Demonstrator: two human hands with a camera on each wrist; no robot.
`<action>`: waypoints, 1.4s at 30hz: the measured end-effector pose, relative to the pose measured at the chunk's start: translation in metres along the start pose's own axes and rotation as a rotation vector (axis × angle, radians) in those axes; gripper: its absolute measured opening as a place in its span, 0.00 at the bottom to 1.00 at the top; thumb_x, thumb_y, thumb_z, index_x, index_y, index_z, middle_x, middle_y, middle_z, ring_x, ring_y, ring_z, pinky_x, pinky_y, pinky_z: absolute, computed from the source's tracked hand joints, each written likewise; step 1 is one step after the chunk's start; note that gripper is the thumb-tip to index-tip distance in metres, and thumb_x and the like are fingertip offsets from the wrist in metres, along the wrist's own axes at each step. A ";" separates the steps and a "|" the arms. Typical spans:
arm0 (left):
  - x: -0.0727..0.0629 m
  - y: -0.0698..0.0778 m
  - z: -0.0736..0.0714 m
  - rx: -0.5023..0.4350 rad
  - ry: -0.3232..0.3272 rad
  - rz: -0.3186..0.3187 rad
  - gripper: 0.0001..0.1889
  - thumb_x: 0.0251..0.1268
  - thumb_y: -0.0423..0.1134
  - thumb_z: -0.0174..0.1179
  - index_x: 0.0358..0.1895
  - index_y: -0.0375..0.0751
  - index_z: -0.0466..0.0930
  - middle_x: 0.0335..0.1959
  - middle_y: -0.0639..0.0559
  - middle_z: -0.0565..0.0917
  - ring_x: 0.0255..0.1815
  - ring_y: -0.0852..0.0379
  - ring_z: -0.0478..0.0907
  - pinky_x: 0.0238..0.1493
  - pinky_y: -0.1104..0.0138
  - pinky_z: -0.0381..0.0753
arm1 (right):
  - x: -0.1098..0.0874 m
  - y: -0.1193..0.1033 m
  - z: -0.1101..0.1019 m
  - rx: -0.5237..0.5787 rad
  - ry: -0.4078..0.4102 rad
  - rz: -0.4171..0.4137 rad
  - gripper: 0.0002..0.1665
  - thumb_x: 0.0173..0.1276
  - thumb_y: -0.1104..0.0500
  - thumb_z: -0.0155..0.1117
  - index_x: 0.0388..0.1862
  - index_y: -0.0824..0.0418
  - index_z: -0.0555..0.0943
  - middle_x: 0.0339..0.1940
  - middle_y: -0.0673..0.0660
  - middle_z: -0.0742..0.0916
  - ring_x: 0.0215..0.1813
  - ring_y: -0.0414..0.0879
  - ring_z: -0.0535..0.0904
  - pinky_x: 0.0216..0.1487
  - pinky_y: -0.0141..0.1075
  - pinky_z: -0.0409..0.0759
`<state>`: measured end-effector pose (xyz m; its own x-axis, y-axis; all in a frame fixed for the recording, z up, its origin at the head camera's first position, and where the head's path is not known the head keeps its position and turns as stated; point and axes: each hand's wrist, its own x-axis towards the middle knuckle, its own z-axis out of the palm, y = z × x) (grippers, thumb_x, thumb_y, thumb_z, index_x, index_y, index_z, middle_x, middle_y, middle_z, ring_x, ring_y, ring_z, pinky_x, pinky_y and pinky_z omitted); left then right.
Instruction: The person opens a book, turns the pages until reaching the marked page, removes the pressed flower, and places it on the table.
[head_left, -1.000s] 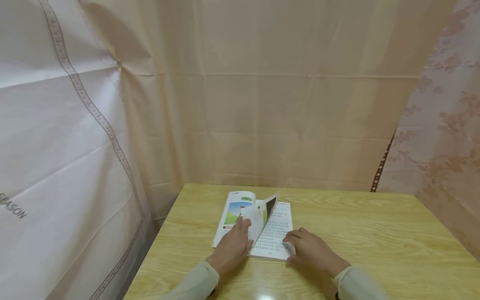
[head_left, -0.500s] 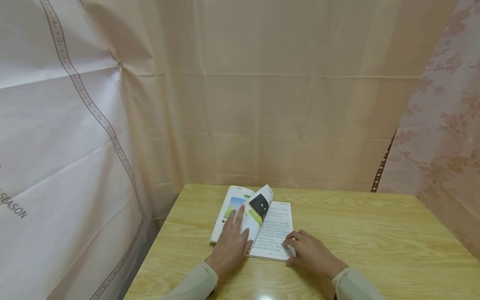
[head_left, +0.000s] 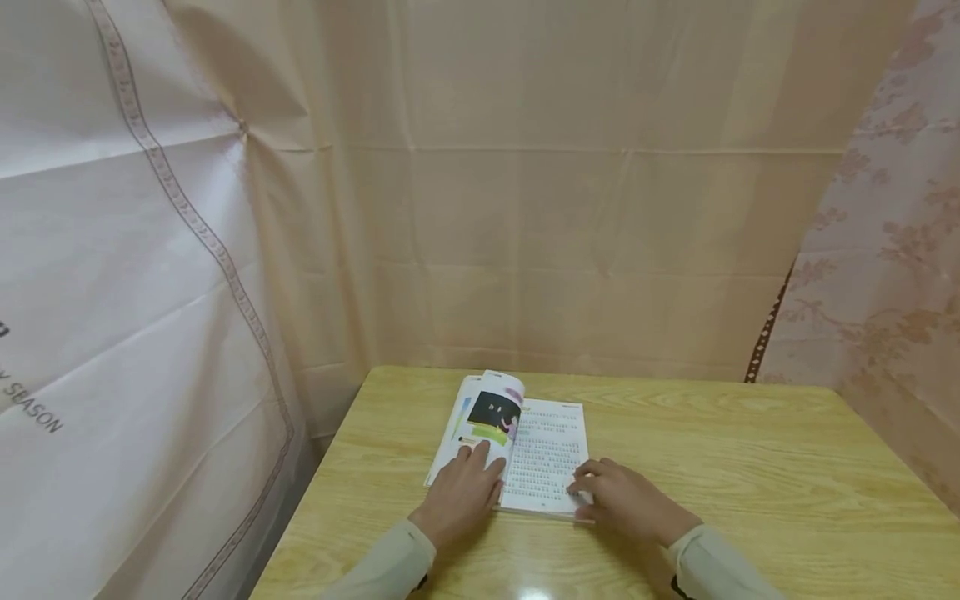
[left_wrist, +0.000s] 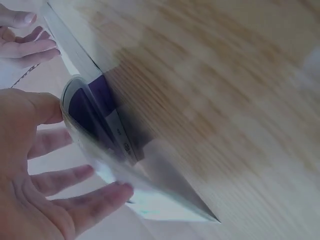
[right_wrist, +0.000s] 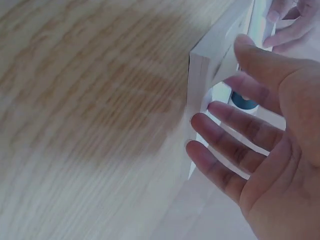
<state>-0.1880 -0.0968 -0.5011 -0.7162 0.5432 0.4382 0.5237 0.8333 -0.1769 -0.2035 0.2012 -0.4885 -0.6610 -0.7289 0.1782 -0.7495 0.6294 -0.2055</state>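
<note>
An open book [head_left: 547, 454] lies on the wooden table, its right page covered in lines of text and its left page [head_left: 480, 429] showing a dark picture with a green strip. My left hand [head_left: 461, 492] rests on the lower part of the left page with fingers extended. In the left wrist view, that side of the book [left_wrist: 155, 195] bows up from the table beside the left hand [left_wrist: 45, 170]. At the lower right corner of the book is my right hand [head_left: 630, 500], fingers loosely bent. The right wrist view shows the right hand [right_wrist: 265, 120] with thumb and fingers apart around the page edges.
The light wooden table [head_left: 712, 450] extends to the right of the book. Behind it hangs a beige curtain [head_left: 562, 208]. A pale printed sheet [head_left: 135, 333] hangs on the left, and a floral curtain [head_left: 892, 275] on the right.
A raised page has turned over to the left, and the left hand has come down onto it, bringing the dark picture into full view. The right hand has stayed at the book's lower right corner.
</note>
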 end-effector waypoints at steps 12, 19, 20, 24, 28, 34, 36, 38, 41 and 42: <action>0.008 0.009 -0.002 0.016 -0.023 0.040 0.11 0.68 0.49 0.63 0.34 0.45 0.80 0.34 0.50 0.77 0.36 0.51 0.74 0.29 0.62 0.76 | -0.001 0.002 -0.004 -0.048 0.205 -0.139 0.07 0.62 0.64 0.77 0.36 0.53 0.90 0.36 0.42 0.88 0.35 0.34 0.71 0.34 0.28 0.74; 0.008 0.013 -0.002 0.046 -0.086 0.038 0.29 0.68 0.71 0.55 0.39 0.45 0.83 0.37 0.48 0.78 0.39 0.49 0.76 0.34 0.60 0.79 | 0.007 -0.005 -0.008 -0.109 0.462 -0.189 0.13 0.54 0.64 0.82 0.37 0.52 0.88 0.39 0.41 0.88 0.41 0.37 0.75 0.39 0.29 0.78; 0.007 0.013 -0.001 0.043 -0.072 0.038 0.28 0.69 0.69 0.56 0.39 0.45 0.83 0.36 0.48 0.78 0.38 0.50 0.76 0.33 0.61 0.78 | 0.009 -0.006 -0.010 -0.106 0.481 -0.193 0.13 0.55 0.63 0.81 0.38 0.51 0.88 0.40 0.41 0.87 0.42 0.37 0.76 0.41 0.29 0.78; 0.006 0.010 0.000 0.021 -0.028 0.036 0.18 0.72 0.57 0.60 0.39 0.44 0.81 0.36 0.49 0.79 0.37 0.50 0.77 0.31 0.61 0.79 | 0.012 -0.011 -0.015 -0.088 0.546 -0.150 0.15 0.66 0.56 0.75 0.51 0.55 0.85 0.49 0.47 0.86 0.47 0.42 0.78 0.44 0.34 0.80; 0.007 0.009 -0.001 -0.058 -0.064 -0.044 0.16 0.73 0.49 0.59 0.49 0.38 0.76 0.38 0.47 0.82 0.38 0.51 0.81 0.34 0.60 0.83 | 0.012 -0.014 -0.014 -0.089 0.534 -0.017 0.31 0.64 0.52 0.78 0.62 0.60 0.79 0.54 0.53 0.84 0.48 0.45 0.81 0.43 0.38 0.84; 0.003 0.008 -0.002 -0.242 -0.017 -0.165 0.41 0.69 0.45 0.65 0.77 0.33 0.53 0.56 0.36 0.81 0.41 0.47 0.86 0.33 0.59 0.85 | 0.009 -0.014 0.000 -0.118 0.185 0.132 0.39 0.54 0.46 0.83 0.62 0.59 0.80 0.57 0.55 0.83 0.55 0.50 0.80 0.53 0.46 0.83; 0.002 0.007 0.000 -0.269 0.035 -0.149 0.49 0.67 0.43 0.68 0.81 0.37 0.44 0.69 0.31 0.70 0.45 0.45 0.85 0.34 0.59 0.86 | 0.007 -0.014 0.004 -0.080 0.096 0.164 0.41 0.54 0.44 0.82 0.64 0.59 0.79 0.59 0.55 0.83 0.56 0.51 0.79 0.55 0.48 0.82; 0.002 0.006 0.001 -0.280 0.085 -0.133 0.53 0.64 0.41 0.71 0.83 0.41 0.43 0.77 0.27 0.56 0.48 0.43 0.84 0.33 0.61 0.86 | 0.006 -0.013 0.006 -0.051 0.049 0.180 0.43 0.53 0.42 0.82 0.65 0.58 0.79 0.60 0.54 0.83 0.57 0.50 0.78 0.56 0.49 0.81; 0.002 0.004 0.002 -0.223 0.118 -0.135 0.48 0.62 0.42 0.72 0.82 0.43 0.54 0.80 0.24 0.42 0.52 0.40 0.81 0.40 0.60 0.86 | 0.005 -0.013 0.008 -0.041 0.042 0.153 0.42 0.51 0.42 0.82 0.63 0.59 0.80 0.59 0.55 0.84 0.57 0.51 0.79 0.56 0.50 0.81; 0.002 0.004 0.002 -0.189 0.123 -0.134 0.45 0.61 0.43 0.72 0.80 0.41 0.60 0.80 0.23 0.41 0.56 0.37 0.79 0.44 0.58 0.86 | 0.005 -0.013 0.007 -0.048 0.042 0.139 0.41 0.51 0.42 0.82 0.62 0.58 0.81 0.59 0.56 0.84 0.57 0.52 0.79 0.55 0.50 0.81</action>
<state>-0.1884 -0.0924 -0.5028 -0.7298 0.4031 0.5523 0.5130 0.8568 0.0525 -0.1969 0.1878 -0.4922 -0.7589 -0.6225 0.1915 -0.6507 0.7364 -0.1849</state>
